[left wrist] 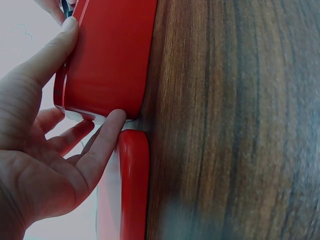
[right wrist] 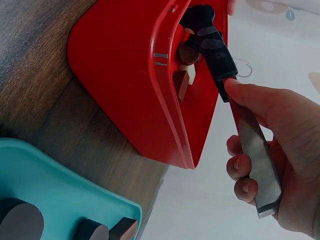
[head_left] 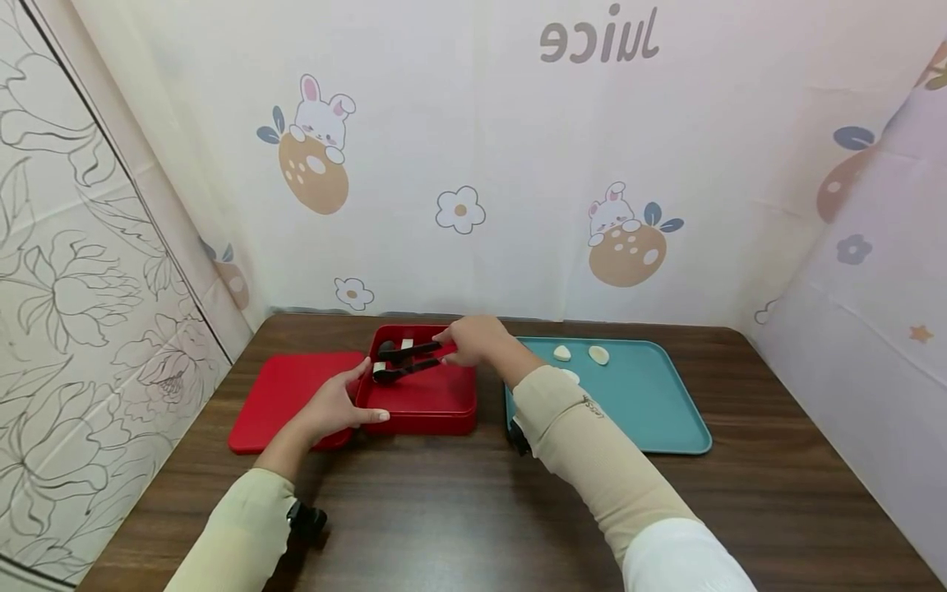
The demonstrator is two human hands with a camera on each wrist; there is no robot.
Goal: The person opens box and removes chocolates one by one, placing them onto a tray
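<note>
My right hand (head_left: pixel 477 339) grips a pair of tongs (right wrist: pixel 215 50) by its metal handles, above the right side of a red box (head_left: pixel 422 423). The black tong tips point left and stand apart inside the box. Small white pieces (head_left: pixel 408 343) lie around the tips; in the right wrist view one is a round slice (right wrist: pixel 189 54) and one a block (right wrist: pixel 181 85). Whether the tips pinch a piece, I cannot tell. My left hand (head_left: pixel 336 404) holds the box's near left corner, thumb (left wrist: pixel 55 47) along the front rim and fingers against the left wall.
A flat red panel (head_left: pixel 288 395) with rounded corners lies left of the box, under the left wrist. Right of the box is a teal tray (head_left: pixel 644 403) carrying white pieces (head_left: pixel 598 355) near its back and left edges. A patterned curtain (head_left: pixel 473 271) hangs behind the table.
</note>
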